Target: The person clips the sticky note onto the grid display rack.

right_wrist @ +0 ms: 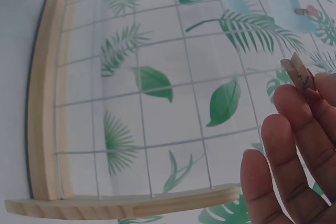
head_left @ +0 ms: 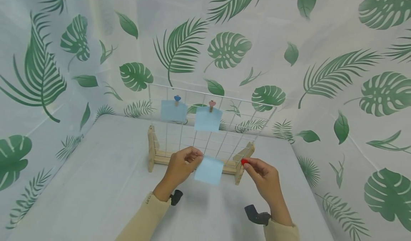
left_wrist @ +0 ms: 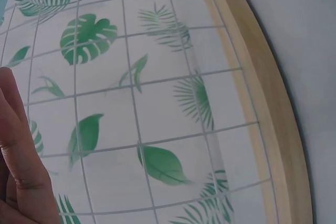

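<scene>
My left hand (head_left: pixel 183 166) pinches the upper left corner of a light blue paper note (head_left: pixel 209 170), which hangs in front of the lower part of a white wire grid (head_left: pixel 236 126). Between thumb and index finger, my right hand (head_left: pixel 264 176) holds a small wooden clothespin (right_wrist: pixel 297 71) with a red top (head_left: pixel 244 161). Two other blue notes are on the grid: the left note (head_left: pixel 170 111) under a blue heart clip (head_left: pixel 177 98), the right note (head_left: pixel 205 121) under a pink heart clip (head_left: pixel 212 104). In the left wrist view only part of the left fingers (left_wrist: pixel 23 161) shows.
The grid stands upright on a wooden base (head_left: pixel 163 160) with wooden side feet (head_left: pixel 151 148) on a white-covered table (head_left: pixel 106 176). Leaf-printed sheeting (head_left: pixel 269 26) hangs behind and at both sides. Each wrist wears a dark camera mount (head_left: pixel 257 215).
</scene>
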Demonstrator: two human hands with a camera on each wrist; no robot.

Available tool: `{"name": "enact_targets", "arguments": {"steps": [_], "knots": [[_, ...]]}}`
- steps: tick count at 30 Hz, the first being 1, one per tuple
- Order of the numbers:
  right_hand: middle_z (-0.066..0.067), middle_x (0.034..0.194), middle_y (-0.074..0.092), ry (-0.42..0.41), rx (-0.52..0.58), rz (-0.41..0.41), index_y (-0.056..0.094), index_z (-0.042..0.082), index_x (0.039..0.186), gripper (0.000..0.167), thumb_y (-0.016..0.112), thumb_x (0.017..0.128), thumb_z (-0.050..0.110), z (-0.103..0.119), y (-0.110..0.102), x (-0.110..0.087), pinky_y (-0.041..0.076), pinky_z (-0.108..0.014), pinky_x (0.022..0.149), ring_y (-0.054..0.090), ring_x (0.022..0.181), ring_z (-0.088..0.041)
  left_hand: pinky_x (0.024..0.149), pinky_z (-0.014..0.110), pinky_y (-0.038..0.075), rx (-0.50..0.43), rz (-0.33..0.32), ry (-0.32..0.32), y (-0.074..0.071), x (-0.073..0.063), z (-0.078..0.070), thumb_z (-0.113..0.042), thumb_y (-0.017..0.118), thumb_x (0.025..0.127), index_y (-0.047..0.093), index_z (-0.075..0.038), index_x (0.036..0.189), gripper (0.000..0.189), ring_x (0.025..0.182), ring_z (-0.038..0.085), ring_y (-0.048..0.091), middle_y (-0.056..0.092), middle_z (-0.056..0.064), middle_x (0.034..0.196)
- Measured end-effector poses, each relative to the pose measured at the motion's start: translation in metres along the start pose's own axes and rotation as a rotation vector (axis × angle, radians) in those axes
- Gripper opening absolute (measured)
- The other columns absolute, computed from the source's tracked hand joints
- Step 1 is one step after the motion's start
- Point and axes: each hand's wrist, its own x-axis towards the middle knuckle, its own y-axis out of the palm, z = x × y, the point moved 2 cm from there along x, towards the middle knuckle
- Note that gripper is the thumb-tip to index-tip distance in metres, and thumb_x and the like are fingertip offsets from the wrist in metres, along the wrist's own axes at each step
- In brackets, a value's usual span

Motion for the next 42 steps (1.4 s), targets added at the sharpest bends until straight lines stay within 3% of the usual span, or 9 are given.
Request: {"name": "enact_targets", "arguments": {"steps": [14, 25, 33, 42], "knots": [[-0.018, 0.105, 0.079, -0.014, -0.005, -0.015, 0.078, -0.006, 0.115, 0.016, 0.072, 0.100, -0.003, 0.008, -0.006, 0.007, 0.052, -0.010, 0.087, 0.067, 0.093, 0.003, 0.074, 0.026, 0.055, -0.012, -0.007, 0.041, 0.001, 0.006, -0.014, -0.013, 0.076, 0.102, 0.078, -0.011, 0.100, 0.003, 0.080, 0.012, 0.067, 0.077, -0.003, 0.090], [-0.017, 0.104, 0.079, -0.033, -0.013, -0.018, 0.079, -0.005, 0.114, 0.016, 0.072, 0.100, -0.004, 0.012, -0.010, 0.009, 0.052, -0.010, 0.085, 0.067, 0.091, 0.002, 0.061, 0.023, 0.056, -0.049, -0.003, 0.032, 0.000, 0.011, -0.020, -0.012, 0.076, 0.102, 0.078, -0.009, 0.101, 0.004, 0.075, 0.013, 0.067, 0.076, -0.001, 0.088], [-0.018, 0.105, 0.079, -0.050, -0.017, -0.026, 0.079, -0.005, 0.114, 0.016, 0.072, 0.100, -0.004, 0.015, -0.013, 0.013, 0.052, -0.010, 0.084, 0.066, 0.091, 0.002, 0.063, 0.037, 0.064, -0.075, 0.012, 0.030, 0.003, 0.013, -0.022, -0.011, 0.076, 0.101, 0.079, -0.009, 0.102, 0.004, 0.074, 0.013, 0.068, 0.076, 0.000, 0.086], [-0.015, 0.106, 0.080, -0.061, -0.049, -0.022, 0.079, -0.004, 0.114, 0.016, 0.073, 0.101, -0.001, 0.020, -0.015, 0.018, 0.051, -0.011, 0.083, 0.065, 0.091, 0.000, 0.068, 0.039, 0.066, -0.132, 0.017, 0.051, 0.006, 0.017, -0.028, -0.009, 0.076, 0.101, 0.079, -0.004, 0.104, 0.006, 0.073, 0.013, 0.070, 0.078, 0.005, 0.088]]}}
